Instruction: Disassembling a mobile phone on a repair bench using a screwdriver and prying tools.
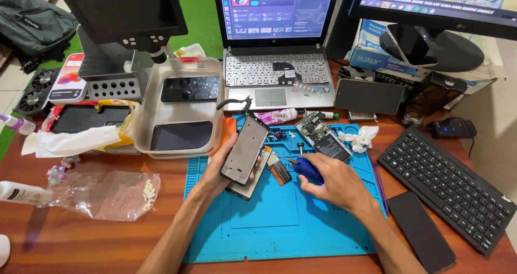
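Right over the blue work mat, the left hand held up a grey phone frame, tilted, with another flat phone part just under it. Its fingers were curled around the frame's left edge, and the thumb pressed on the side. The right hand was close beside it, with fingers pinched tight around a small screwdriver with a blue handle. The tip pointed toward the frame. An opened phone showing its green board lay on the mat just behind the hands, next to a crumpled white tissue. A clear plastic tub with two dark phones in it sat to the left. A black keyboard and a dark phone lay to the right, on the brown table. A laptop stood open at the back.
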